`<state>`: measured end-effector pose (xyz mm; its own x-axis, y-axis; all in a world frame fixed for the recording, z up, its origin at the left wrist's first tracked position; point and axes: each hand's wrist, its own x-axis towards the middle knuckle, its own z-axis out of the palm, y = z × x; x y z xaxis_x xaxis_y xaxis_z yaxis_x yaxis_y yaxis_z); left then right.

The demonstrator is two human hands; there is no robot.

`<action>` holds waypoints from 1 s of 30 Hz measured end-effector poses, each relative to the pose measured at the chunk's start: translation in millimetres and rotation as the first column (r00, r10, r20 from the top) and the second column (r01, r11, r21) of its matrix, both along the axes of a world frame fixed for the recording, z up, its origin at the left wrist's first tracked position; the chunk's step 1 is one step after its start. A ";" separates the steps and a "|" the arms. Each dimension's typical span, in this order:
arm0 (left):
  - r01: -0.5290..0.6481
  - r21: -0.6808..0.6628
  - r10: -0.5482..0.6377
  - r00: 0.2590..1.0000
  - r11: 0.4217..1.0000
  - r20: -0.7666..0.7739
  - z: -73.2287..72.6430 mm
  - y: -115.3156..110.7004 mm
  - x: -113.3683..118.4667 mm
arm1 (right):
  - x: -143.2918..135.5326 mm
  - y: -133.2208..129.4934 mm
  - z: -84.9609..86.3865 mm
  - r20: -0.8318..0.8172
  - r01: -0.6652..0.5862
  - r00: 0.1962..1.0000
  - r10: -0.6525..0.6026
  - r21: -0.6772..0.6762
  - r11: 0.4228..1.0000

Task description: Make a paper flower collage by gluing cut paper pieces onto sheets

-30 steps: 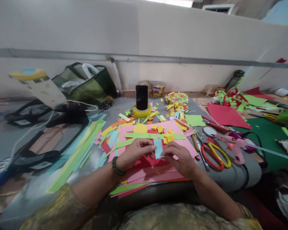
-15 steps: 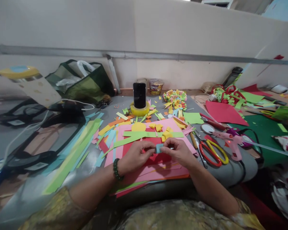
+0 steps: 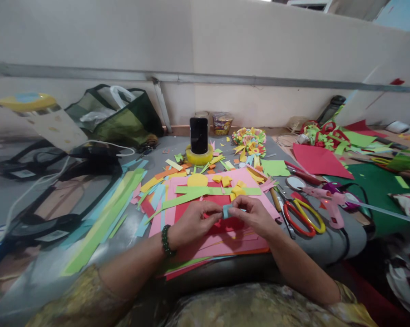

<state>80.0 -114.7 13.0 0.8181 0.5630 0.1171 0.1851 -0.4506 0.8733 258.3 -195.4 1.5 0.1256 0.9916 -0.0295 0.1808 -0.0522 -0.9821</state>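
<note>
A small piece of light blue paper is pinched between my two hands, above a stack of pink and red paper sheets. My left hand grips its left edge with closed fingertips. On the other side, the fingers and thumb of my right hand close on the right part and hide some of it. Just beyond my fingers lie green paper strips and small folded yellow paper pieces.
Right of the sheets are scissors with red and yellow handles and a pink glue gun. A phone leans upright in a yellow tape roll. Long green strips lie left; a green bag stands behind.
The blue paper has shifted very slightly to the right and turned a little between my fingers. Both hands keep almost the same place.
</note>
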 end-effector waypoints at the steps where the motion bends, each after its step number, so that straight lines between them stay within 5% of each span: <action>1: -0.001 0.001 0.001 1.000 1.000 -0.002 -0.1 0.1 0.1 | 0.3 -0.1 -0.1 -0.001 -0.005 1.000 0.005 0.002 1.000; 18: 0.060 0.075 -0.057 0.998 0.995 -0.030 -5.7 0.4 -1.5 | -8.4 -3.2 2.0 0.013 0.031 0.999 -0.033 0.101 0.994; 26: 0.109 0.103 -0.108 0.994 0.989 -0.011 -6.3 0.1 -2.8 | -3.9 -15.8 11.7 0.218 -0.059 0.976 0.009 0.220 0.974; 30: -0.072 0.188 0.079 0.996 0.980 -0.030 0.8 16.5 -10.9 | 20.8 -16.6 26.7 0.182 0.115 0.967 -0.180 0.319 0.941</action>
